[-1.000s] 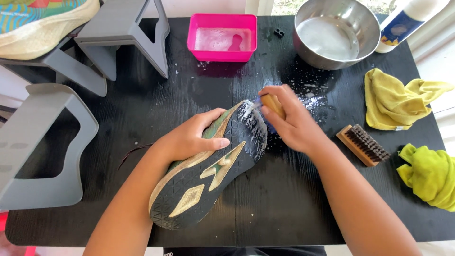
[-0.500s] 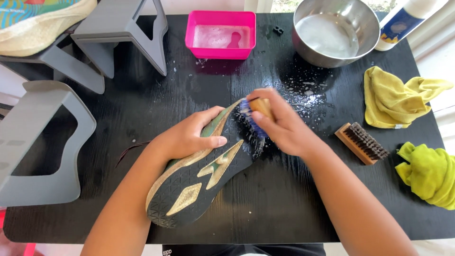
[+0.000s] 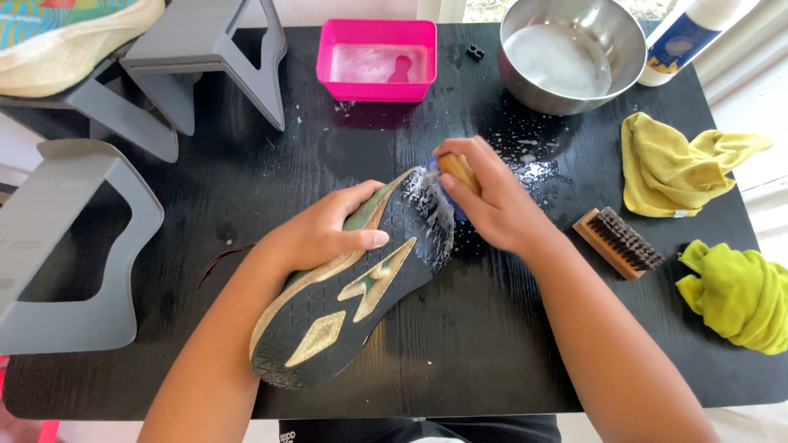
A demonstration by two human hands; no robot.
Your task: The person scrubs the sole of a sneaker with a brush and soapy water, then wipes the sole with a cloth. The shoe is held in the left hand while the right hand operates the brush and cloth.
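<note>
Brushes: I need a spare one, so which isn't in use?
The wooden brush lying bristles-up beside the yellow cloth; the other brush is in the right hand.

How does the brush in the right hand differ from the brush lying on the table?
The brush in the right hand is gripped and pressed against the foamy toe of the shoe sole; the brush on the table lies untouched, bristles up, beside the yellow cloth. The held one is mostly hidden by fingers; the other shows whole, with dark bristles. Both have wooden backs.
</note>
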